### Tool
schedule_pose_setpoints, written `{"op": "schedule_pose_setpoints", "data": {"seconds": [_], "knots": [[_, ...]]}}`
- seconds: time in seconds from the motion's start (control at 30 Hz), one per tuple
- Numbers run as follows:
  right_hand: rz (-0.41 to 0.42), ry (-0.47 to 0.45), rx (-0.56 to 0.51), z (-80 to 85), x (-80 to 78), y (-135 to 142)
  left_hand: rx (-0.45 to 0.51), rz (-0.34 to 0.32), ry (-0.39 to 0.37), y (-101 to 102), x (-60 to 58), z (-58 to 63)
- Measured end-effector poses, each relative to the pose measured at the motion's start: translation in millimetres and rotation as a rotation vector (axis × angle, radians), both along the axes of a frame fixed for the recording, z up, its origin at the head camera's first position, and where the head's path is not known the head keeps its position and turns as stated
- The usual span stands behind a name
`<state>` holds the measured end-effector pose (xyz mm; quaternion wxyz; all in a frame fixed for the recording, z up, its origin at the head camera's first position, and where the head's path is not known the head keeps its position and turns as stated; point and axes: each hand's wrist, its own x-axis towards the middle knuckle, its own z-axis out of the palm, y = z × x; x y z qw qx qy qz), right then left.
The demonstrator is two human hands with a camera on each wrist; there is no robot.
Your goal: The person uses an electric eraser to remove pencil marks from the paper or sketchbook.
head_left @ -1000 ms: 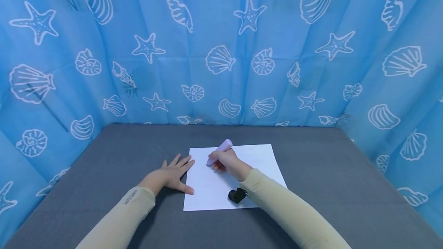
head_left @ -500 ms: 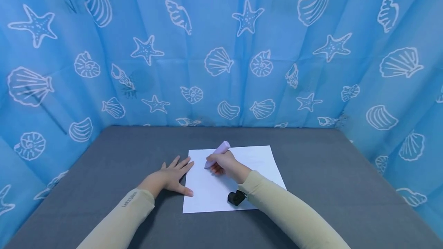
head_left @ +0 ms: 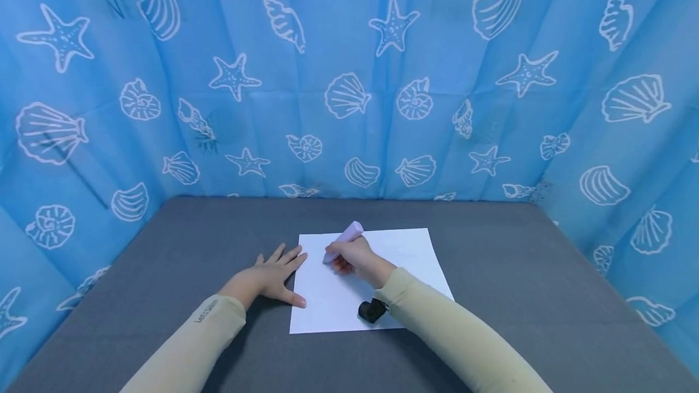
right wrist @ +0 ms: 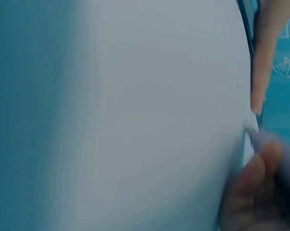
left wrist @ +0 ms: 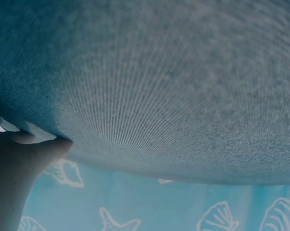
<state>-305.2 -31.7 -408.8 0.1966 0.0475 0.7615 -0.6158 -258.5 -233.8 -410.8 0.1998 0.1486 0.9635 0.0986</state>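
Note:
A white sheet of paper (head_left: 322,308) lies on the grey table. My right hand (head_left: 357,256) pinches a thick lilac pen (head_left: 352,231) over the paper's upper left part. The pen slants, its narrow tip at the sheet; contact is hard to tell. Small faint marks (right wrist: 238,87) show on the paper in the right wrist view, where the pen (right wrist: 282,156) and my fingers are blurred. My left hand (head_left: 267,278) rests with spread fingers across the sheet's left edge, thumb and fingertips on the paper. In the left wrist view only part of that hand (left wrist: 29,161) appears.
The grey cloth-covered table (head_left: 491,259) reaches back to a blue curtain (head_left: 349,132) printed with white shells and starfish, which also hangs at both sides. A black camera (head_left: 372,310) on my right wrist hangs over the lower part of the paper.
My right hand and the pen have shifted slightly to the left and toward me over the paper. The left hand keeps its place on the sheet's edge.

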Motion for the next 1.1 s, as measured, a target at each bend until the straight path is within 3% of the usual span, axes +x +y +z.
{"op": "schedule_pose_setpoints", "data": {"seconds": [0.4, 0.73, 1.1], "knots": [[0.059, -0.030, -0.088, 5.1, -0.2, 3.4, 0.006, 0.008, -0.012, 1.5, 1.5, 4.7], [0.000, 0.007, -0.019, 1.0, 1.3, -0.6, 0.001, 0.001, -0.009, 1.8, 1.5, 4.0], [0.024, 0.007, 0.006, 1.8, 2.9, -2.7, -0.006, -0.003, -0.014, 0.6, 0.0, 2.5]]}}
